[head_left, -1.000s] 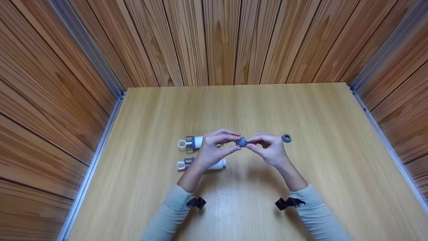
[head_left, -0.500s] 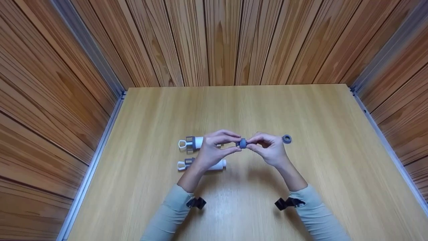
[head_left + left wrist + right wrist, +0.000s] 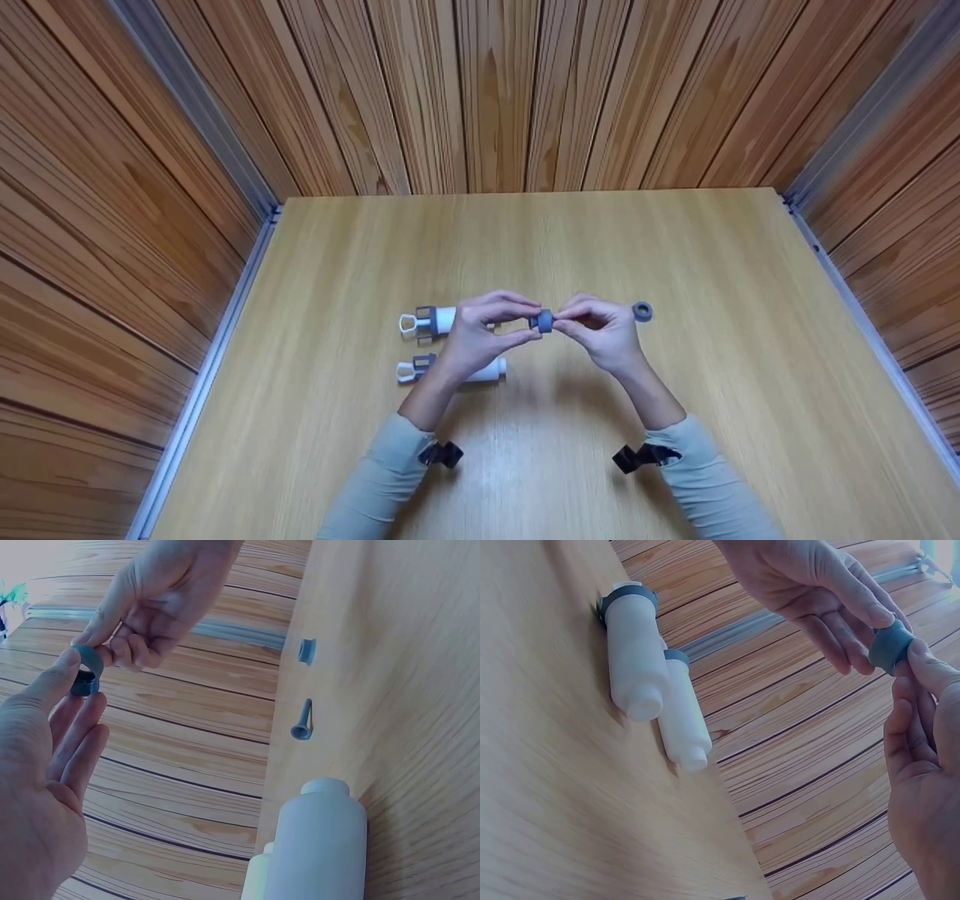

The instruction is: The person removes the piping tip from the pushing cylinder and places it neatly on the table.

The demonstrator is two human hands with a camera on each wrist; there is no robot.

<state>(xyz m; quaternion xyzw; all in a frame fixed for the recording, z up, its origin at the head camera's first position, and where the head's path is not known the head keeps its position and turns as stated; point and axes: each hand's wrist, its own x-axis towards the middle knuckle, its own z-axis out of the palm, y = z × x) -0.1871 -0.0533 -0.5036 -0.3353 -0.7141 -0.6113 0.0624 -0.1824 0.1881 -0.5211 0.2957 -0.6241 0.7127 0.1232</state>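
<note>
Above the middle of the table, my left hand pinches a small blue-grey ring-shaped piece between thumb and fingertips. The thumb and forefinger of my right hand pinch its right edge. In the left wrist view the hollow piece has its opening showing, with a darker part at its lower end. The right wrist view shows the curved outer wall of the piece between both hands' fingertips.
Two white cylinders, one farther and one nearer, lie at left with grey collars and white loop handles, partly behind my left hand. A grey ring lies beyond my right hand. A funnel-shaped piece shows in the left wrist view.
Almost nothing differs. My right hand has shifted very slightly, while both hands keep hold of the ring-shaped piece in the same place.
</note>
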